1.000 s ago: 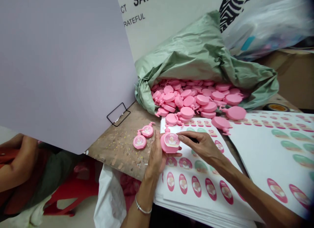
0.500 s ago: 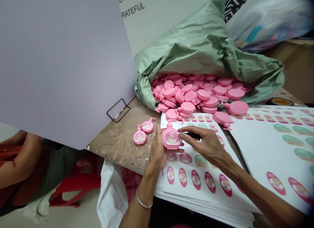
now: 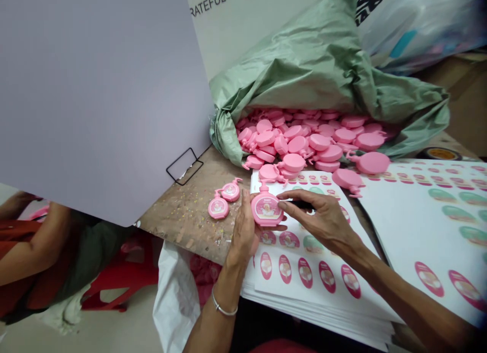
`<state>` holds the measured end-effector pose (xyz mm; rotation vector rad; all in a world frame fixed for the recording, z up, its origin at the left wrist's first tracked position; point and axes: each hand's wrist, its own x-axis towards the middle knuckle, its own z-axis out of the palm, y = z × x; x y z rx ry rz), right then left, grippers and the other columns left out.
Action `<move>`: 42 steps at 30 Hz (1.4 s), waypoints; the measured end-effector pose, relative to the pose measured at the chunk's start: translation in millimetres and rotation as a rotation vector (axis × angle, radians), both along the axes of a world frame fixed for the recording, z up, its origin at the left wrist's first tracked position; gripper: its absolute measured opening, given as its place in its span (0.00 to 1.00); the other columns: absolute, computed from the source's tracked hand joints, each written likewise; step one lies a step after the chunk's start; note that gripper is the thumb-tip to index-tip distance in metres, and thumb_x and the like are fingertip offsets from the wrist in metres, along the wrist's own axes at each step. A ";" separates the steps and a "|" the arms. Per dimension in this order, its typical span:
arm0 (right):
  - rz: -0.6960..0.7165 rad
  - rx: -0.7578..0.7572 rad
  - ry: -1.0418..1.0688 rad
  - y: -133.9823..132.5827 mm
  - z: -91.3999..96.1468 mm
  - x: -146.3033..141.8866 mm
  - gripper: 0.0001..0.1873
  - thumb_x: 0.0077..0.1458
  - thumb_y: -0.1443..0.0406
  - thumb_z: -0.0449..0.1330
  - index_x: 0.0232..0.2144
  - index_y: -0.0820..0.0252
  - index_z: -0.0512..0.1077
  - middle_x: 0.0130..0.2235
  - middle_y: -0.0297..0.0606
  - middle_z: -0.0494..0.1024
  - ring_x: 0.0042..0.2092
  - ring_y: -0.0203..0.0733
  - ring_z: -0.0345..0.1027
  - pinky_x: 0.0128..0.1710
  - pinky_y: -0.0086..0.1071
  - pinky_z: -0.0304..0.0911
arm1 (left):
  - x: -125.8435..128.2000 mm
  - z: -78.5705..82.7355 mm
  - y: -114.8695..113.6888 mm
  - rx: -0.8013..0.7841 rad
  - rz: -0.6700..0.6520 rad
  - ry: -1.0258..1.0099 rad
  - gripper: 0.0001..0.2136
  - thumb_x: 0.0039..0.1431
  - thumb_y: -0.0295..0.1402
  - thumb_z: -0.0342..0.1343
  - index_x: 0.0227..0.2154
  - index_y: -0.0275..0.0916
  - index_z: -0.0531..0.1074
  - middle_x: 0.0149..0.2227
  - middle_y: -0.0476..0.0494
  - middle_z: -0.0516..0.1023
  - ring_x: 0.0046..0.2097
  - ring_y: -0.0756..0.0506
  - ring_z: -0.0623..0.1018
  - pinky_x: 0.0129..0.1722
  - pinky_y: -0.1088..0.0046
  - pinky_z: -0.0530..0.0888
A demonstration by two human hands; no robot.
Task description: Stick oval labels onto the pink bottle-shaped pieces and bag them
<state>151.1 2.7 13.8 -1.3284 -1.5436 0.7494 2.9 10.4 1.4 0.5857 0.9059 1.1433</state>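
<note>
My left hand (image 3: pixel 245 226) is closed around a pink toy pump bottle (image 3: pixel 267 209), upright, with a printed sticker on its face. At the bottle's right edge are the fingertips of my right hand (image 3: pixel 319 216), touching the sticker's side. A thin black tool (image 3: pixel 302 204) is pinched in that hand; its tip is hidden and I cannot make out its kind. Under both hands lies a stack of sticker sheets (image 3: pixel 281 297) with pink ovals and green labels. Two labelled pink bottles (image 3: pixel 218 208) rest on the table to the left.
A green sack (image 3: pixel 304 64) spills plain pink bottles (image 3: pixel 292 146) at the back. More sticker sheets (image 3: pixel 411 231) lie right. A grey panel (image 3: pixel 106 99) stands left, near a black wire stand (image 3: pixel 185 166). A white bag (image 3: pixel 175 297) hangs below the table edge; another person's arm (image 3: pixel 38 246) shows behind.
The view has shifted slightly. Both hands stay at the same bottle, with the right fingertips still at its right edge. The other person's arm at the left has moved a little.
</note>
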 end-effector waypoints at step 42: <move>-0.006 -0.131 -0.821 159.1 -16.7 80.2 0.31 0.38 0.51 0.67 0.44 0.61 0.72 0.37 0.48 0.79 0.41 0.56 0.71 0.35 0.37 0.59 | -117.4 -16.3 77.1 0.574 0.454 1.560 0.23 0.54 0.49 0.54 0.43 0.33 0.74 0.47 0.29 0.75 0.52 0.32 0.71 0.51 0.52 0.66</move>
